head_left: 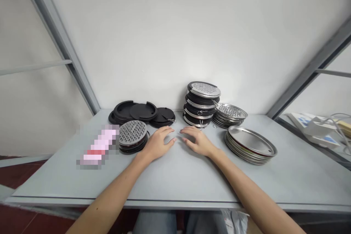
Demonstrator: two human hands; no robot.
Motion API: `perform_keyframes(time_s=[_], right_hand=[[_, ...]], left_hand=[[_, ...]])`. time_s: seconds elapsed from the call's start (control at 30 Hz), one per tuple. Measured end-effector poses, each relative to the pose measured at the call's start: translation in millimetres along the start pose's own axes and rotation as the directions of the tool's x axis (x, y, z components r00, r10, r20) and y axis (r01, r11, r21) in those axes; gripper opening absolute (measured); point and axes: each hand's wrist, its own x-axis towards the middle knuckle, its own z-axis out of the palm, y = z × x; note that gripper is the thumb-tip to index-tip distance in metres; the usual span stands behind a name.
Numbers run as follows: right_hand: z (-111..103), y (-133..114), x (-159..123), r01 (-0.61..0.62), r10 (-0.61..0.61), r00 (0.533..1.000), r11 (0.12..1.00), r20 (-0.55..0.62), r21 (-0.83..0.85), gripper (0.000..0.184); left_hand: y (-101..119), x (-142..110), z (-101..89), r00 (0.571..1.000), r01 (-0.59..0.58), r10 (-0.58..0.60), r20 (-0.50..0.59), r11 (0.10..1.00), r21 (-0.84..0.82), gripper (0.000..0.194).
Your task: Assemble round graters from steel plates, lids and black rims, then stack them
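My left hand (158, 142) lies flat on the grey table (175, 179), fingers stretched out, holding nothing. Its wrist is beside a small stack topped by a perforated metal disc (133, 132). My right hand (196, 140) also rests palm down and open, fingertips almost meeting the left hand's. Just beyond the hands stands a tall stack of black rings with metal discs (201, 104). Black round lids (142, 112) lie at the back left.
A pile of perforated metal discs (229, 114) and a stack of plain metal plates (250, 143) sit to the right. A blurred pink patch (98, 147) lies at the left. Grey frame bars rise at both sides. Boxes and cables (320, 128) sit on the neighbouring surface.
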Motion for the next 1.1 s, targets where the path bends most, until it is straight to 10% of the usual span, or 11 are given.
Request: perform_keyframes(time_s=[0.27, 1.1], right_hand=[[0.7, -1.3, -7.9, -0.095, 0.101, 0.965, 0.995, 0.242, -0.034, 0.051], [-7.5, 2.1, -4.7, -0.156, 0.145, 0.977, 0.986, 0.154, 0.059, 0.035]], left_hand=[[-3.2, -1.9, 6.2, 0.992, -0.052, 0.043, 0.118, 0.996, 0.079, 0.037], [-3.0, -4.9, 1.2, 0.959, -0.090, 0.040, 0.280, 0.982, 0.168, 0.035]])
